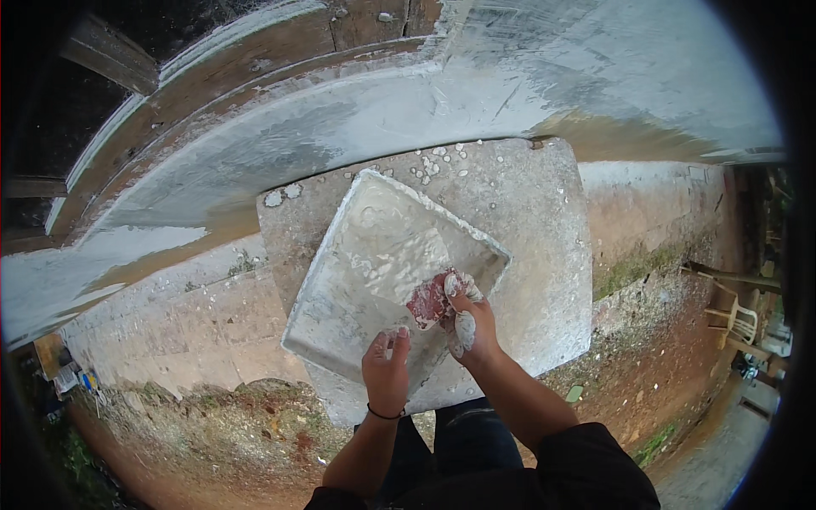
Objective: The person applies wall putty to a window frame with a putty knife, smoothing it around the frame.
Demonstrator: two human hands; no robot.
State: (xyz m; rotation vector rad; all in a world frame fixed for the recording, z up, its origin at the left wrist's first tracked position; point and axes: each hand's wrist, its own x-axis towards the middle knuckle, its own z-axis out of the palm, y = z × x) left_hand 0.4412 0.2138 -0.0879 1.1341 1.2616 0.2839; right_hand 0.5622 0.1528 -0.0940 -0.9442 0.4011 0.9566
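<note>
A shallow square tray (319,319) holds wet white plaster (382,242), pooled mainly toward its far side. Above the tray's right part, my right hand (470,319) grips a dark red, flat piece smeared with plaster (427,301); I cannot tell its exact kind. White paste coats the thumb and fingers of this hand. My left hand (388,369) is over the near rim of the tray, left of the red piece. Its fingers are curled with the thumb up, and plaster marks their tips. Whether something is inside them is hidden.
Under the tray is a worn, plaster-spotted board (544,255). Beyond it rises a partly whitened wall (544,59) with a wooden window frame (289,47). A concrete ledge (229,323) runs along the wall's foot. A chair (735,319) stands far right on reddish soil (680,365).
</note>
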